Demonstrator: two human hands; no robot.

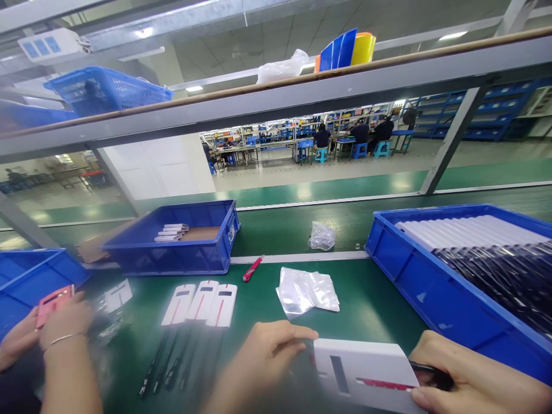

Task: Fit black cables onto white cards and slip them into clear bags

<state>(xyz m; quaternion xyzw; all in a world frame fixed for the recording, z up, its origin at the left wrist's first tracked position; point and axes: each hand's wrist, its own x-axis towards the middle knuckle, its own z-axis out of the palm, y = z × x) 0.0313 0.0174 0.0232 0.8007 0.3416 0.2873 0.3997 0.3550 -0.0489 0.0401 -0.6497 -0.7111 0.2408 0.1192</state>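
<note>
A white flat plastic device (366, 371) with a grey window and a red strip lies across the lower right. My right hand (466, 374) grips its right end, thumb on the face and fingers around the black cable (435, 376) that comes out there. At the device's upper left corner is my left hand (271, 351), index finger stretched out and its tip at the edge; the other fingers are partly curled and slightly blurred. Three similar white devices (202, 305) rest side by side on the green tabletop, with black cables (172, 362) running towards me.
Clear plastic bags (306, 290), a red cutter knife (253, 268) and crumpled plastic (321, 236) lie ahead. A blue bin (172, 256) holds white parts; another blue bin (414, 287) holds white devices and cables. At left, a co-worker's hands (64, 322) hold a red part (55, 302).
</note>
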